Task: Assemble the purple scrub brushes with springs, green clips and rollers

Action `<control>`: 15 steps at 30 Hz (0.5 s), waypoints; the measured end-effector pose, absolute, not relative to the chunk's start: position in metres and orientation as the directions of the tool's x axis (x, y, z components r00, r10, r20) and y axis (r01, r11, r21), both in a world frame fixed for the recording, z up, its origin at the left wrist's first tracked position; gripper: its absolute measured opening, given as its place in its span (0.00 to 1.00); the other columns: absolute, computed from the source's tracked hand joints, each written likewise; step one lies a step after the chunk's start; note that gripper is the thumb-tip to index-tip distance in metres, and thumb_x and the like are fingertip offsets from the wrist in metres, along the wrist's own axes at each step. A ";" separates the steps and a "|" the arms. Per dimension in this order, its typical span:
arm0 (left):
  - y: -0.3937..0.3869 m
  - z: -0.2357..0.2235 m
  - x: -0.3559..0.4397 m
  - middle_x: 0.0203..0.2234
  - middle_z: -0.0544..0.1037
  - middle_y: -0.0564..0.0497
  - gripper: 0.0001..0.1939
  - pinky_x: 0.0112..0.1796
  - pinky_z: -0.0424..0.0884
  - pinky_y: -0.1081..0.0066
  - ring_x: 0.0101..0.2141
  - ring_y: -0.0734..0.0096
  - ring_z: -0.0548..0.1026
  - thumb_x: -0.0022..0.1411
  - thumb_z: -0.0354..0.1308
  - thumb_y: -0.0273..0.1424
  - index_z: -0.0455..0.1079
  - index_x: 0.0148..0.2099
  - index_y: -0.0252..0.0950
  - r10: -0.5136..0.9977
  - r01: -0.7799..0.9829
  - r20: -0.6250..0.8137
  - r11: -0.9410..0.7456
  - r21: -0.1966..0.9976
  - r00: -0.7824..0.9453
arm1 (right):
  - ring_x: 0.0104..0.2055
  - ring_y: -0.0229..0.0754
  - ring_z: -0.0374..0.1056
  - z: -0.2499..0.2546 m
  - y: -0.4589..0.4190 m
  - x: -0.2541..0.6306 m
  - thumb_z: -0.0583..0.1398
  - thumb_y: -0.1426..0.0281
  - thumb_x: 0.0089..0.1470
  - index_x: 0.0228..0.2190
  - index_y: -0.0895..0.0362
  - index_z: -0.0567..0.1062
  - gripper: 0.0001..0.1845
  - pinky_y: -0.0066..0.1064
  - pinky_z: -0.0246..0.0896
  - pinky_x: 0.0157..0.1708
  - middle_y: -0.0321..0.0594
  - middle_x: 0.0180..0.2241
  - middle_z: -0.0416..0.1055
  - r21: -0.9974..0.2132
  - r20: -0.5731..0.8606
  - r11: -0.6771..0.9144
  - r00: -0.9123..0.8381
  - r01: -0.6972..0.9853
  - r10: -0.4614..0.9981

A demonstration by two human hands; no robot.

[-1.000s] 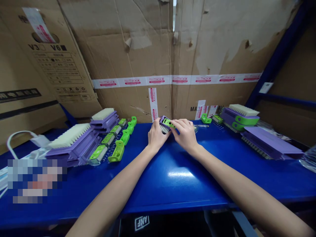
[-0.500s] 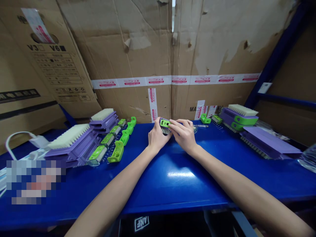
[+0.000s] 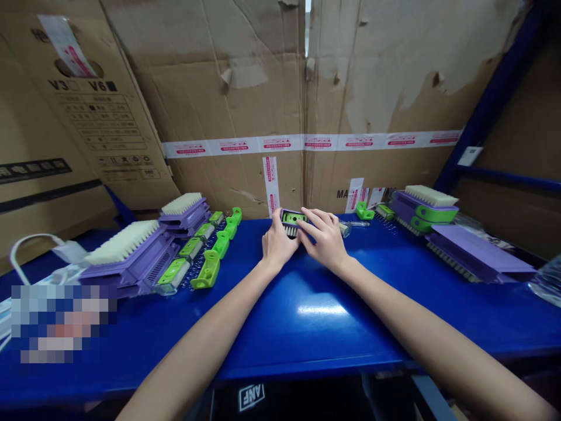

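Observation:
A small purple brush (image 3: 289, 228) with pale bristles is tilted up over the blue table, a green part (image 3: 294, 218) lying in its open end. My left hand (image 3: 277, 241) is closed around the brush's left side, thumb along its edge. At the right end, my right hand (image 3: 325, 234) has its fingertips on the brush and the green part; its other fingers are bent. Just behind my right hand lie a screwdriver (image 3: 360, 223) and a clear-and-green piece (image 3: 346, 230), partly hidden by the hand.
On the left stand purple brushes (image 3: 131, 248), green-topped blocks (image 3: 191, 248), springs and green brackets (image 3: 205, 270). To the right are assembled brushes (image 3: 423, 207), a purple brush part (image 3: 477, 251) and a green bracket (image 3: 364, 210). Cardboard (image 3: 232, 105) walls the back.
The green part now sits lower inside the brush, with the purple rim showing around it. The brush has turned slightly to face me. My right fingers have spread and shifted to its right end.

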State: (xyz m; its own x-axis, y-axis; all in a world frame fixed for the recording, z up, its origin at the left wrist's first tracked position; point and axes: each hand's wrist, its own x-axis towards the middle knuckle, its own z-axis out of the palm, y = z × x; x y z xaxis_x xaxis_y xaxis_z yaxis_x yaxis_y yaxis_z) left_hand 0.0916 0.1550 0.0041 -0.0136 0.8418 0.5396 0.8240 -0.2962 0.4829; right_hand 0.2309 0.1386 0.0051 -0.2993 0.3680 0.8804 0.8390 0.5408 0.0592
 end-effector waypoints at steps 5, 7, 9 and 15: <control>0.158 0.001 0.090 0.44 0.77 0.39 0.36 0.37 0.72 0.60 0.41 0.49 0.77 0.55 0.57 0.39 0.46 0.61 0.36 0.825 0.814 0.566 -0.321 0.485 -0.012 | 0.54 0.48 0.61 0.005 0.138 0.231 0.54 0.68 0.58 0.44 0.55 0.75 0.15 0.43 0.52 0.52 0.46 0.55 0.67 0.054 0.862 0.556 -0.320 0.829 0.393; 0.159 0.000 0.090 0.44 0.77 0.39 0.36 0.37 0.72 0.59 0.41 0.49 0.77 0.55 0.58 0.39 0.47 0.61 0.36 0.816 0.810 0.578 -0.329 0.485 -0.014 | 0.55 0.48 0.61 0.005 0.138 0.231 0.54 0.68 0.58 0.46 0.56 0.74 0.16 0.43 0.52 0.52 0.47 0.55 0.66 0.049 0.863 0.556 -0.315 0.829 0.394; 0.159 -0.001 0.090 0.44 0.77 0.38 0.36 0.38 0.73 0.59 0.41 0.49 0.77 0.55 0.58 0.39 0.47 0.61 0.35 0.806 0.809 0.592 -0.336 0.482 -0.018 | 0.55 0.49 0.60 0.004 0.138 0.231 0.54 0.68 0.58 0.47 0.57 0.74 0.17 0.43 0.53 0.52 0.48 0.55 0.66 0.042 0.870 0.549 -0.300 0.835 0.391; 0.165 -0.006 0.088 0.45 0.76 0.39 0.35 0.41 0.73 0.60 0.43 0.53 0.77 0.55 0.59 0.37 0.49 0.60 0.34 0.684 0.825 0.729 -0.435 0.362 0.041 | 0.55 0.50 0.60 0.005 0.138 0.232 0.54 0.68 0.58 0.44 0.57 0.75 0.15 0.43 0.53 0.52 0.48 0.55 0.66 0.084 0.885 0.508 -0.299 0.857 0.358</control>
